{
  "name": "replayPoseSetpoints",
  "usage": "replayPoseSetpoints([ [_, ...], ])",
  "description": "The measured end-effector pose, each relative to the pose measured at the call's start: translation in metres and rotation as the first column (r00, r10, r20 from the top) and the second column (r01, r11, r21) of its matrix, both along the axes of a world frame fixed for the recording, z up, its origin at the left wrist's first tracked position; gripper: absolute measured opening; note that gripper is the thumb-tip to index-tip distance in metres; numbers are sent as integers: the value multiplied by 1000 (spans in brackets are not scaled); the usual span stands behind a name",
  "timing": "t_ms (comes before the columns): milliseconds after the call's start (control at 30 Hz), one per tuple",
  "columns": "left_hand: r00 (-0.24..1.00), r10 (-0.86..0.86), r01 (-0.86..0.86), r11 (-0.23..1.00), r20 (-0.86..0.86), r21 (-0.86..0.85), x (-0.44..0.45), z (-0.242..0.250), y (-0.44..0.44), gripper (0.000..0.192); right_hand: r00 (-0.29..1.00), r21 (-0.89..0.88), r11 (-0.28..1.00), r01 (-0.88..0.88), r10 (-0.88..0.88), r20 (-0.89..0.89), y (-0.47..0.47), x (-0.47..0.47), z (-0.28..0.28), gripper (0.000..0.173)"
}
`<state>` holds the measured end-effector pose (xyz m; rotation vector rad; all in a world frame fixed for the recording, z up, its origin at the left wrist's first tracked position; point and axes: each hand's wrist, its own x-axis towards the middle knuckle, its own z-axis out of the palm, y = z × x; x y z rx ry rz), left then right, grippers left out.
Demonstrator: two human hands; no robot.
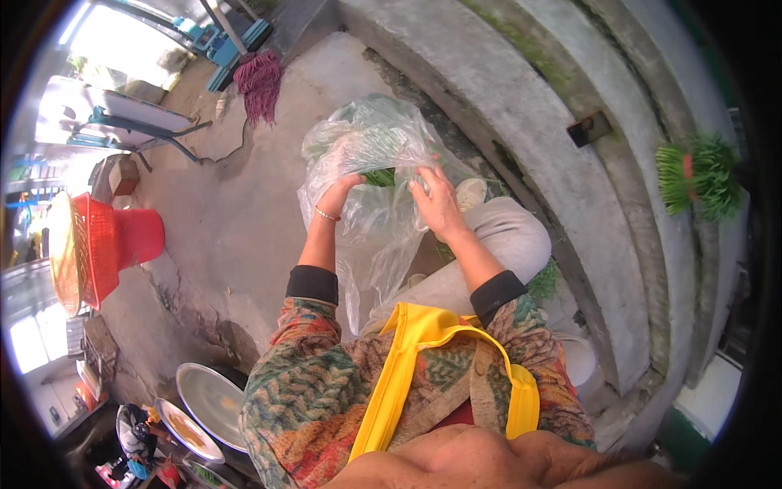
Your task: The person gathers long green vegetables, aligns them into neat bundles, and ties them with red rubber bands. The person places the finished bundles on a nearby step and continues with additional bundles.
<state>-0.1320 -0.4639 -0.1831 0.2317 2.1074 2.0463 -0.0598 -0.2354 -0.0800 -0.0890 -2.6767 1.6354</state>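
A large clear plastic bag (pixel 372 143) lies before me on the concrete floor, its mouth turned towards me. Long green leaves (pixel 382 177), perhaps chives, show through the opening. At the left side of the mouth, my left hand (pixel 339 194) grips the film; its fingers are mostly hidden by plastic, and a bracelet circles the wrist. My right hand (pixel 438 202) holds the opposite side of the rim between thumb and fingers. Loose film hangs from the mouth towards my lap, beside my bent knee (pixel 519 235) in light trousers.
Concrete steps (pixel 519 122) rise at the right, bearing a phone (pixel 589 129) and a banded bundle of greens (pixel 693 176). A red bucket (pixel 140 235) and baskets stand left. Metal basins (pixel 211 403) sit lower left, near another person (pixel 135 431). A purple mop head (pixel 258 85) hangs ahead.
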Motion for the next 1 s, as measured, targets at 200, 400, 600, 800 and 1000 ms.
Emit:
replayPoseSetpoints([
  [200,981,-195,60,342,-8,-938,-53,-40,-36,44,987,-106,994,-35,19,-157,6,-14,18,43],
  [400,972,-208,165,275,109,-947,-78,-66,14,40,999,-271,962,-36,25,-47,3,-14,25,41],
  [600,963,-223,197,196,152,-961,-92,-83,29,37,994,-249,968,-31,55,89,18,-3,27,46],
  [800,954,-249,207,151,166,-967,-81,-98,35,34,986,-201,976,-83,110,126,22,-2,29,44],
  [1000,946,-278,207,121,167,-971,-79,-99,32,32,987,-200,975,-100,123,104,20,5,18,45],
])
